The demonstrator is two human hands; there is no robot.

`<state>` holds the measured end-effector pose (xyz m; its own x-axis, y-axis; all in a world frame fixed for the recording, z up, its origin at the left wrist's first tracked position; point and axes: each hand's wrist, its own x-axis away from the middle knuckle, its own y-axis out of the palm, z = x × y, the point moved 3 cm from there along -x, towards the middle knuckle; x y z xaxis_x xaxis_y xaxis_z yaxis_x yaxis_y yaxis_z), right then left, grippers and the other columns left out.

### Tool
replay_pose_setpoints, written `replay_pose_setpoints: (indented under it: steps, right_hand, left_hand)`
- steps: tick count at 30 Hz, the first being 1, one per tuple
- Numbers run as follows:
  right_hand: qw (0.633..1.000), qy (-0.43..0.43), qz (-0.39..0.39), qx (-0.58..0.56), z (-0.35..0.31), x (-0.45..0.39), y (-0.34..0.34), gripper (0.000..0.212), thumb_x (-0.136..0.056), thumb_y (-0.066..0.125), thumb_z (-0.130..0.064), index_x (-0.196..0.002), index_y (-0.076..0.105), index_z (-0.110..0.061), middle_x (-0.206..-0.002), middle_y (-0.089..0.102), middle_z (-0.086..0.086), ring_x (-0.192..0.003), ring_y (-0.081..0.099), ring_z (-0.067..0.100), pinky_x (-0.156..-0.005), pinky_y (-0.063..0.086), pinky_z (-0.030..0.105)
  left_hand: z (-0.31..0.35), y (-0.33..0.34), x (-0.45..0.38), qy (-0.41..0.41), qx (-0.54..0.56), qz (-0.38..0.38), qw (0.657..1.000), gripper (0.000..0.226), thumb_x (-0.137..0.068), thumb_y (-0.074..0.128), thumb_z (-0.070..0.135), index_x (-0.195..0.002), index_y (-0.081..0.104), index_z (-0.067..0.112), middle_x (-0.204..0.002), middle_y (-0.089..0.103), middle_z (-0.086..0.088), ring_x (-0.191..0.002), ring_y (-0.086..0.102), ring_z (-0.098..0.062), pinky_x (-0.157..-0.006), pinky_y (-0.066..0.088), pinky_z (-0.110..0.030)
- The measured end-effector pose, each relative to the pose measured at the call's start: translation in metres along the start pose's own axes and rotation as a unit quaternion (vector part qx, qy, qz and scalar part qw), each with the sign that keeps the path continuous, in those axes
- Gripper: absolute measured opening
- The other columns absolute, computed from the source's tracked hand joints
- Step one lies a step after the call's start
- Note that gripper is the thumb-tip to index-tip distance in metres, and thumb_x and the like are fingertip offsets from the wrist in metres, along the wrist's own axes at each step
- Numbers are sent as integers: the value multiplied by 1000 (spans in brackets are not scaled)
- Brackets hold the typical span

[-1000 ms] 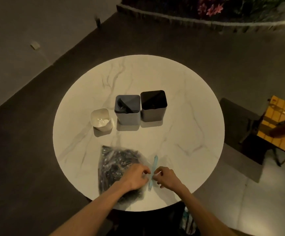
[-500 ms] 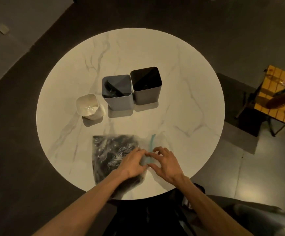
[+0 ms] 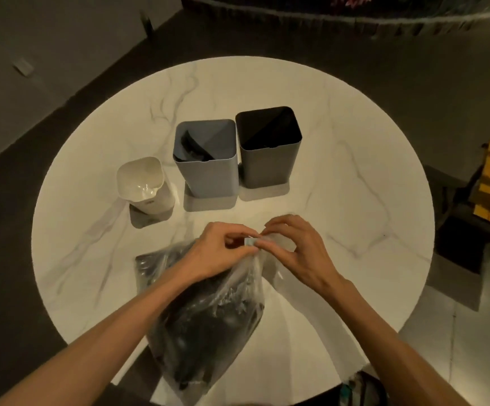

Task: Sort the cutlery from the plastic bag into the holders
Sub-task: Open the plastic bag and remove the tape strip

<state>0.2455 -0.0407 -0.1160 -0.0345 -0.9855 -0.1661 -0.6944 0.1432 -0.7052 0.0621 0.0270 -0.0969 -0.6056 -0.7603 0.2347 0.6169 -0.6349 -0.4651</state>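
Since half a second ago we have lifted the plastic bag (image 3: 208, 312): its mouth was flat on the desk (image 3: 355, 171), and now both hands raise it. Our left hand (image 3: 220, 253) and right hand (image 3: 296, 247) meet at the bag's top, fingers curled, pinching the pale blue closure strip (image 3: 250, 241) between them. The clear bag is crumpled and bulges with dark cutlery, its lower end hanging past the desk's near edge. Beyond our hands stand the white holder (image 3: 145, 186), grey holder (image 3: 207, 162) and dark holder (image 3: 268, 148), the last two side by side. Bare marble lies right of the holders.
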Motion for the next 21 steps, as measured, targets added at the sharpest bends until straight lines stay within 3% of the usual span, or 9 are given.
replay_pose_setpoints:
  steps: [4, 7, 12, 16, 19, 21]
  right_hand:
    - [999, -6, -50, 14, 29, -17, 19, 40, -89, 56, -68, -122, 64, -45, -130, 60, -23, -118, 49, -1, -105, 36, 24]
    - [995, -51, -86, -25, 39, -25, 27, 37, -90, 61, -62, -118, 70, -39, -117, 68, -24, -105, 61, 2, -92, 48, 18]
    - [994, -98, -4, -41, 42, -17, 34, 47, -87, 59, -67, -115, 74, -32, -108, 70, -20, -95, 65, 4, -86, 58, 25]
    - [989, -131, 38, -54, 30, 5, 32, 43, -86, 62, -61, -113, 74, -30, -104, 70, -18, -94, 67, 7, -85, 60, 30]
    - [990, -92, 36, -104, 24, 33, 30, 44, -82, 65, -66, -115, 71, -36, -107, 68, -21, -99, 66, 6, -88, 59, 29]
    - [988, -61, 33, -141, 25, 50, 27, 56, -76, 69, -72, -123, 63, -43, -116, 62, -26, -105, 62, 3, -86, 54, 21]
  left_hand:
    - [-20, -7, -13, 6, 48, 13, 999, 22, -85, 79, 22, -108, 78, 19, -98, 77, 7, -95, 73, -11, -86, 60, -27]
    - [-29, -11, -16, 12, 68, 2, 998, 23, -85, 78, 18, -108, 77, 17, -97, 78, 5, -92, 74, -12, -79, 59, -22]
    - [-32, -9, -10, 43, 103, 47, 993, 22, -82, 78, 14, -104, 76, 11, -89, 79, -3, -82, 77, -17, -68, 58, -19]
    - [-27, 3, 16, 60, 121, 109, 985, 20, -74, 77, 28, -92, 77, 17, -85, 79, -3, -76, 76, -16, -64, 58, -20]
    - [-27, 12, 44, 55, 126, 157, 978, 16, -83, 77, 19, -98, 77, 14, -89, 79, -4, -82, 76, -18, -70, 61, -24]
    - [-27, 13, 65, 46, 141, 203, 968, 16, -87, 75, 17, -102, 77, 11, -89, 79, -2, -85, 76, -18, -73, 61, -24]
